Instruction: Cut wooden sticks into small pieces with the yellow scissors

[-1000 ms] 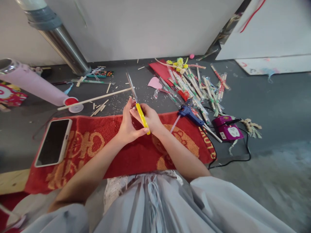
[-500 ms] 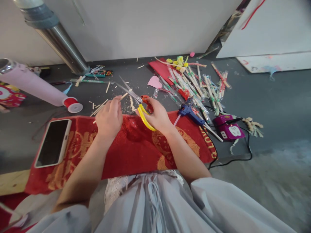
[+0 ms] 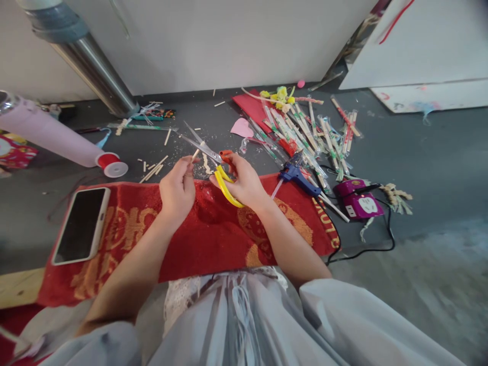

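Over a red patterned towel [image 3: 183,259], the left hand [image 3: 177,189], fingers curled closed, pinches a thin, pale wooden stick [image 3: 195,153]; between the hands, its tip reaches the spread blades of yellow-and-orange-handled metal scissors [image 3: 212,153], which the half-curled right hand [image 3: 246,180] grips.

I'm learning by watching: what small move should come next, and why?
Probably the right hand should squeeze the scissors shut: they stand open, apparently around the end of the stick, which the left hand holds.
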Available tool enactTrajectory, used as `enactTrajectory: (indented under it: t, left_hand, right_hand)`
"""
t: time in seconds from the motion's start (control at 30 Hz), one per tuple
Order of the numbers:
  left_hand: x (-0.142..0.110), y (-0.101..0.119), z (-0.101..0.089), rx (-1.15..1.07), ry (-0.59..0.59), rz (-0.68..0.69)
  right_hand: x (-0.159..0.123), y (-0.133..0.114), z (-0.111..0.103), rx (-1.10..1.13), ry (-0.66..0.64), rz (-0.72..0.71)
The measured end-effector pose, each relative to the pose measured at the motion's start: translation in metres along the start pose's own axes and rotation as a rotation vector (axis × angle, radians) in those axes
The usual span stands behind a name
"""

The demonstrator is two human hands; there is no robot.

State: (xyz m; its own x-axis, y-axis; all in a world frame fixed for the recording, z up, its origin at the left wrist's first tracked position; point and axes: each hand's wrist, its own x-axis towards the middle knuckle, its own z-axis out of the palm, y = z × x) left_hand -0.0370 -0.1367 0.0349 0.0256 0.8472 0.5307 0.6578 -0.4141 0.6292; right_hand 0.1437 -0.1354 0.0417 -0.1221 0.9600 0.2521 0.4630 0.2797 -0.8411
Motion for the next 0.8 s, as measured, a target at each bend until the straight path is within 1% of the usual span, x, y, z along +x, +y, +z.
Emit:
enactTrajectory:
  t: [0.17, 0.3, 0.47, 0.6, 0.7, 0.8]
  left_hand:
    - [0.000, 0.002, 0.002, -0.052, -0.036, -0.026]
    - [0.001, 0.002, 0.002, -0.089, -0.067, -0.049]
    - [0.006, 0.005, -0.004, -0.025, -0.107, -0.033]
    - [0.011, 0.008, -0.010, 0.051, -0.144, -0.051]
    - [0.012, 0.007, -0.012, 0.054, -0.173, -0.036]
    - [0.012, 0.006, -0.012, 0.057, -0.177, -0.015]
  right_hand:
    - [-0.001, -0.002, 0.000, 0.038, -0.018, 0.002]
    - [-0.002, -0.002, 0.000, 0.037, -0.004, -0.009]
    - [-0.001, 0.001, 0.000, 0.015, 0.007, -0.034]
    - [0.000, 0.004, 0.001, -0.001, 0.001, -0.033]
    - [0.001, 0.004, 0.000, 0.011, -0.002, -0.026]
    - [0.001, 0.004, -0.002, 0.026, -0.014, -0.001]
